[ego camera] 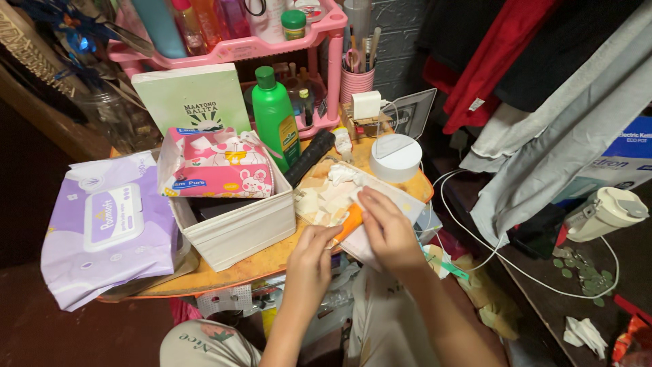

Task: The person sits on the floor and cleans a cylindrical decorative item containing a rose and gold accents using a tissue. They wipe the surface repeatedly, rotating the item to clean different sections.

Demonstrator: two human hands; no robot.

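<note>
Both hands meet on an orange tube (350, 221): left hand (309, 261) pinches its near end, right hand (387, 228) clamps the top. Squeezing goes best kept over the white tray (414, 204).

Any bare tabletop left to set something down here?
Little. One bare strip of orange tabletop runs along the front edge, bordered by the white open box and the left hand. A smaller gap lies between the purple wipes pack and that box. Behind, the pink shelf rack and green bottle crowd everything.
</note>
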